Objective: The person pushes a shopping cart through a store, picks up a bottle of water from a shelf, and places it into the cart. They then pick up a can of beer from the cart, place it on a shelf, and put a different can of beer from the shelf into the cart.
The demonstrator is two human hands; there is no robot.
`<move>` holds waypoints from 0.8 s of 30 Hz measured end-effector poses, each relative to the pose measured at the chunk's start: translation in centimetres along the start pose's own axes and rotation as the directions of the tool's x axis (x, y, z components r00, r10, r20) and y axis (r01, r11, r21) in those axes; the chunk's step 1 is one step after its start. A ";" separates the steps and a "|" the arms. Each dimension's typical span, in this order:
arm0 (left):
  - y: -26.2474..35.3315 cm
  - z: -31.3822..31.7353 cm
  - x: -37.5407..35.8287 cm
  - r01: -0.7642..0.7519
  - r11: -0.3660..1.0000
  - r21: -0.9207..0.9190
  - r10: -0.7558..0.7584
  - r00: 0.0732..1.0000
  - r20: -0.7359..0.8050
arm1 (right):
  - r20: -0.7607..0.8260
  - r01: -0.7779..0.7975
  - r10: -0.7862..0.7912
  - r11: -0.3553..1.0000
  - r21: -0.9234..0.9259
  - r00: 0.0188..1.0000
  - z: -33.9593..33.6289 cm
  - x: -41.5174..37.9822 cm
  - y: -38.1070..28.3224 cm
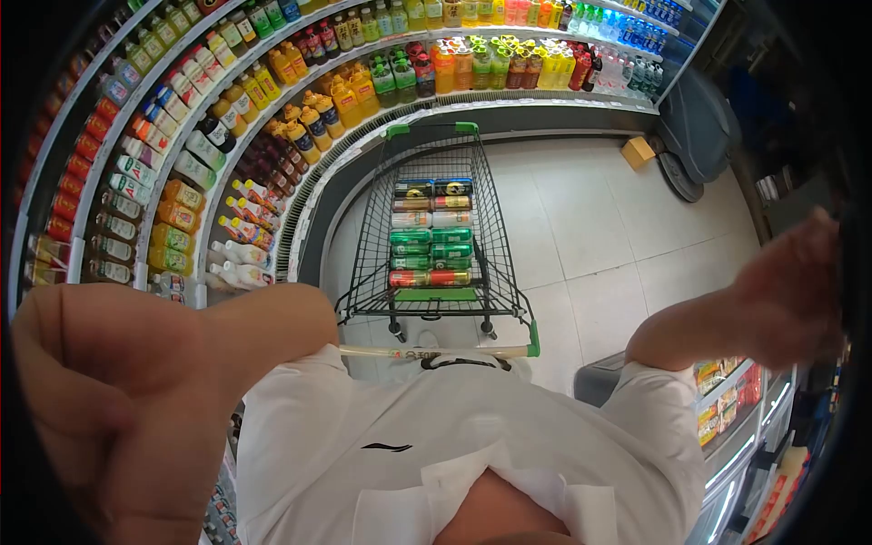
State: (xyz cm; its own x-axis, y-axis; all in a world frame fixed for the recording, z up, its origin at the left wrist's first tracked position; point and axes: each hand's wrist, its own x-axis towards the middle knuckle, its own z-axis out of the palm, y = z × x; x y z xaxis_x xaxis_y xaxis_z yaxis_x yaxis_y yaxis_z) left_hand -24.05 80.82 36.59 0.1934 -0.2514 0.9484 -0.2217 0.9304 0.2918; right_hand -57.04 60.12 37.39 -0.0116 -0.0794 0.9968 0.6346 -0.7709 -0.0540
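Note:
My left hand (91,363) is raised very close to the camera at the left edge, in front of the drink shelves; its fingers are bent or cut off, and anything held is hidden. My right hand (795,282) is lifted at the right edge, blurred, its fingers unclear. Neither hand touches the wire shopping cart (497,245) with green corners, whose pale handle (381,351) lies against my white shirt. Inside the cart lie rows of cans: black ones (413,189), brown-gold ones, white ones (411,220), green ones (411,243) and red-gold ones (430,278).
Curved refrigerated shelves (472,104) of bottled drinks wrap round the left and front. On the tiled floor (590,227), a cardboard box (638,153) sits beside a dark grey machine (695,127). More lit shelves (722,400) of packaged goods are at lower right.

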 end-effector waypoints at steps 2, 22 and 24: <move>0.3 -0.1 -0.2 -0.007 1.000 -0.001 0.007 1.000 0.000 | 0.526 0.078 0.052 0.972 -0.224 0.849 3.2 5.5 -3.6; 7.1 -10.4 -4.9 -0.218 0.975 -0.037 0.220 0.973 0.063 | 0.407 0.263 -0.156 0.939 -0.220 0.900 0.2 4.3 -8.3; 6.9 -9.2 -4.5 -0.230 0.973 -0.023 0.231 0.970 0.079 | 0.377 0.272 -0.183 0.942 -0.197 0.908 -0.2 4.3 -8.6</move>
State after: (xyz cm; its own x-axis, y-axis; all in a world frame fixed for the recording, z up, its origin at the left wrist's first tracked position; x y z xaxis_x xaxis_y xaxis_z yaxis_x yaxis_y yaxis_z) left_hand -17.66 90.82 33.18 0.0610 -0.0494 0.9969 -0.2383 0.9692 0.0626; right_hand -62.73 66.24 42.17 0.1645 0.3076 0.9372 0.4420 -0.8724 0.2088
